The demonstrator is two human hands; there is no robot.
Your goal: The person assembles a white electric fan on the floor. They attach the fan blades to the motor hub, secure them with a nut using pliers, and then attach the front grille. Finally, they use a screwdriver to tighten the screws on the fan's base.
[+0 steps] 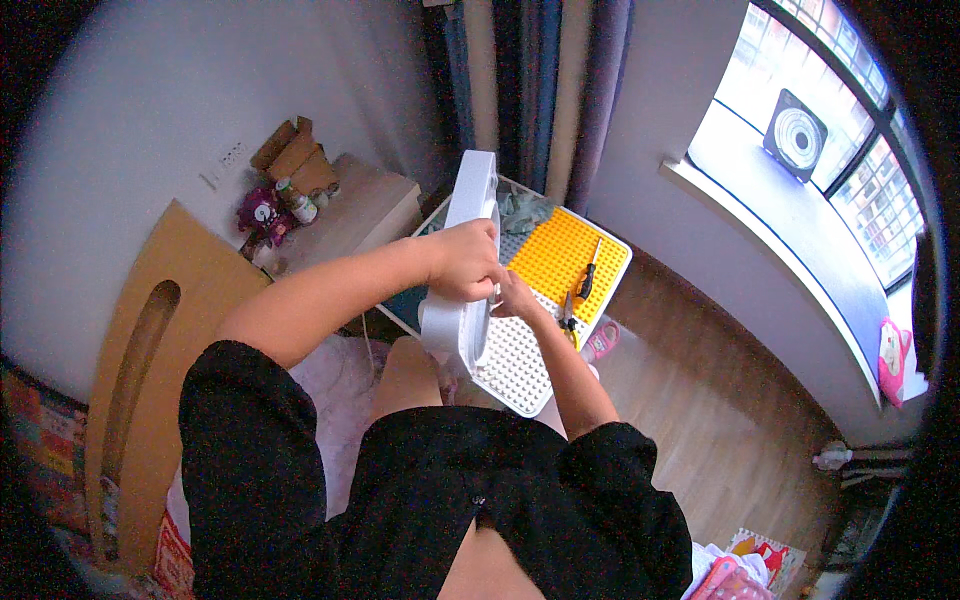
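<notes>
A long white plastic housing (460, 325) with rounded ends stands on edge above the play table (532, 408). Across its middle lies my left hand (466, 262), fingers curled closed over it. On the housing's right side, my right hand (515, 297) has its fingers pressed together close to the left fingertips. What the right fingers hold is hidden. Right of the hands, a screwdriver (588, 278) with a dark handle rests on the yellow studded plate (545, 245). Below it are pliers or scissors (569, 322) with dark and yellow handles, by the white studded plate (515, 360).
Grey cloth (522, 212) lies at the table's back. To the left, a bedside cabinet (370, 205) holds a cardboard box (300, 160), a jar and a purple plush toy (263, 213). A wooden headboard (150, 350) stands far left. A small dark fan (797, 135) sits on the windowsill.
</notes>
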